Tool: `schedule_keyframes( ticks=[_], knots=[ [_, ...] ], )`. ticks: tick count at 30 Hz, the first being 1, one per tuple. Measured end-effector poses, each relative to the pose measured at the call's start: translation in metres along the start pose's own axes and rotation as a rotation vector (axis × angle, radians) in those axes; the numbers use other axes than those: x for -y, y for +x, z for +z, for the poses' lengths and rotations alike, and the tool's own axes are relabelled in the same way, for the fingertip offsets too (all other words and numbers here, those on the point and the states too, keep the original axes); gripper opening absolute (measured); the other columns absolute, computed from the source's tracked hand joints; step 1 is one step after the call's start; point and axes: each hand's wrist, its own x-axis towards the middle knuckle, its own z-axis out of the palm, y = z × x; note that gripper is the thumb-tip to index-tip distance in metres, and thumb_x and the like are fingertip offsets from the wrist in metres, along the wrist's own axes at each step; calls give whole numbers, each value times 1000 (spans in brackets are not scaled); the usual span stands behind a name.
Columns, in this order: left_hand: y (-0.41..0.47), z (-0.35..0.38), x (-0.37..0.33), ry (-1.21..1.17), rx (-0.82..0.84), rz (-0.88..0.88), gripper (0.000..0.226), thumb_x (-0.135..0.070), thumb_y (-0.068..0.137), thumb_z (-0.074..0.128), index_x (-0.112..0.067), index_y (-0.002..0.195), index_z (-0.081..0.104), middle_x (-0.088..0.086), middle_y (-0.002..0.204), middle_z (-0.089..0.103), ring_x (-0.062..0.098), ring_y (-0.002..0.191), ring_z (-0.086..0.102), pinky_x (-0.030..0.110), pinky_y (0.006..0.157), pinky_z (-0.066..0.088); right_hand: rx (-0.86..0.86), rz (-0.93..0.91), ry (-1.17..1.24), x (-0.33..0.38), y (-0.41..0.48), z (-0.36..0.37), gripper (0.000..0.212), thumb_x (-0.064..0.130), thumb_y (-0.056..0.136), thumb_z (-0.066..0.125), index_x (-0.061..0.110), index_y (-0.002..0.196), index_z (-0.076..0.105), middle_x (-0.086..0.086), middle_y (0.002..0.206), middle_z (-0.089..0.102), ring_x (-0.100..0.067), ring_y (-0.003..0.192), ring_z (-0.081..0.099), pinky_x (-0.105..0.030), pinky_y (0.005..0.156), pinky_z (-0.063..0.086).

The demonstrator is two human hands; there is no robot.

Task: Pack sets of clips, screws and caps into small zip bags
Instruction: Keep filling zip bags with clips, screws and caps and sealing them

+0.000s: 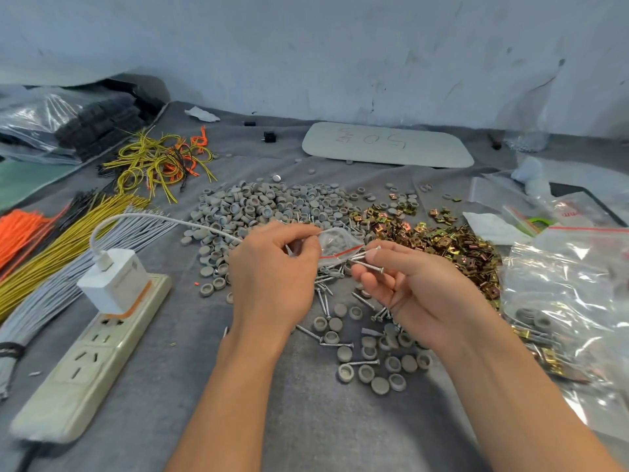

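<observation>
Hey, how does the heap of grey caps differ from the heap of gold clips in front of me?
Colour: the grey caps are dull grey; the gold clips are shiny brass-gold. Shape: the caps are round, some showing a hollow side; the clips are small, squarish bent pieces. Place: the caps heap lies left of the clips heap. Both are loose heaps on the grey cloth.

A pale rounded panel (pixel 388 144) at the far side of the tabletop (pixel 204 386) carries grey handwritten marks, upside down to the camera. They look like "50" followed by a character or two that cannot be made out. A clear zip bag (pixel 575 207) on the right bears red print, too blurred to read. The white charger (pixel 114 281) shows a faint, illegible marking.
</observation>
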Motion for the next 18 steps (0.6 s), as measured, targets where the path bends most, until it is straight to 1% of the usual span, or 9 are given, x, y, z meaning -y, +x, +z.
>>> schedule_keyframes(
  ticks=[1, 3, 5, 7, 10, 13, 16, 18],
  knots=[
    [-1, 0, 0, 3, 10, 4, 15, -22, 84, 76, -35, 86, 83, -28, 72, 64, -6, 73, 59, 7, 66, 38, 3, 10, 27, 0, -1, 1, 8, -9, 85, 66, -3, 90, 67, -19, 76, 73, -22, 64, 75, -20, 50, 57],
    [-2, -1, -1, 3, 31, 11, 16, -21, 84, 76, -35, 86, 83, -29, 76, 66, -6, 74, 60, 6, 65, 38, -3, 30, 53, 0, -3, 3, 14, -8, 81, 68, -6, 95, 66, -21, 80, 73, -24, 66, 76, -22, 51, 58],
    [-3, 0, -2, 2, 51, 17, 16, -20, 83, 76, -35, 85, 83, -25, 75, 68, -4, 76, 62, 7, 66, 41, -10, 54, 58, 1, -4, 4, 15, -9, 87, 65, -9, 103, 64, -24, 86, 74, -27, 72, 77, -25, 55, 60],
    [-4, 0, -4, -3, 68, 19, 16, -21, 83, 76, -35, 85, 83, -24, 75, 69, -3, 77, 63, 9, 68, 43, 1, 72, 52, 0, -3, 5, 15, -9, 91, 61, -11, 106, 64, -26, 92, 75, -31, 80, 78, -29, 61, 64],
    [-5, -1, -6, -26, 92, 20, 15, -24, 82, 75, -36, 86, 83, -26, 78, 70, -2, 76, 65, 19, 71, 51, 2, 71, 35, -2, -3, 6, 16, -11, 94, 56, -13, 105, 67, -26, 97, 76, -33, 87, 78, -33, 70, 66],
    [-6, -3, -9, -39, 109, 31, 13, -29, 81, 74, -36, 87, 83, -25, 78, 73, -2, 76, 67, 29, 72, 57, 24, 80, 32, -2, -3, 9, 24, -15, 95, 48, -16, 107, 69, -29, 105, 75, -34, 93, 78, -34, 73, 65],
    [-7, -4, -10, -40, 93, 69, 13, -30, 81, 73, -35, 88, 84, -20, 79, 75, 2, 77, 68, 40, 77, 57, 33, 122, 72, 1, -3, 11, 30, -18, 94, 43, -16, 108, 69, -33, 108, 72, -37, 98, 76, -36, 75, 65],
    [-8, -4, -11, -20, 80, 120, 15, -29, 81, 72, -35, 88, 83, -19, 77, 73, 4, 79, 66, 46, 81, 56, 4, 140, 96, 3, -3, 14, 28, -17, 96, 44, -16, 105, 70, -33, 106, 73, -36, 95, 77, -36, 74, 65]
  ],
)
